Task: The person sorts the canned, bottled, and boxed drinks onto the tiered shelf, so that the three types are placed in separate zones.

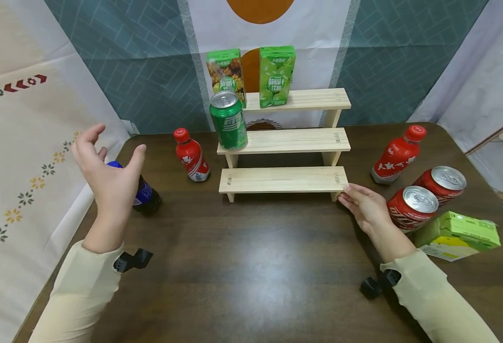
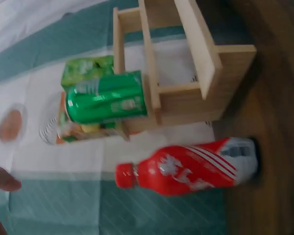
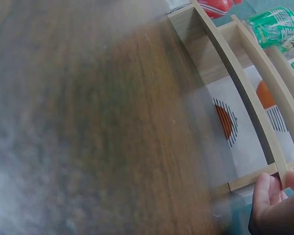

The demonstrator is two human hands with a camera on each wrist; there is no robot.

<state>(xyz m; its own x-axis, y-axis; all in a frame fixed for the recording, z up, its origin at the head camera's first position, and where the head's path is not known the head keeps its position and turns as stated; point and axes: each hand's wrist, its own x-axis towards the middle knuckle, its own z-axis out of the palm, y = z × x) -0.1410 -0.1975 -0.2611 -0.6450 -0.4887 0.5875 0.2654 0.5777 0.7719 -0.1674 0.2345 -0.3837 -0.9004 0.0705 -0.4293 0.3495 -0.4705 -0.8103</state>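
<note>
My left hand (image 1: pixel 111 183) is raised at the left, thumb and fingers spread apart with nothing between them. Behind it stands a dark bottle with a blue cap (image 1: pixel 146 196), partly hidden by the hand. My right hand (image 1: pixel 368 210) pinches the right end of the lowest board of a three-step wooden shelf (image 1: pixel 283 180), thumb on top and fingers beneath. A green soda can (image 1: pixel 229 121) stands at the left end of the middle step. On the top step are two juice cartons, a green one (image 1: pixel 276 78) and a brown-and-green one (image 1: pixel 223 71) partly behind the can.
A red bottle (image 1: pixel 193 156) stands left of the shelf. At the right are another red bottle (image 1: pixel 396 156), two red soda cans, one in front (image 1: pixel 407 212) and one behind (image 1: pixel 442 183), and a yellow-green carton (image 1: pixel 457 236) lying on the brown table (image 1: pixel 251 286).
</note>
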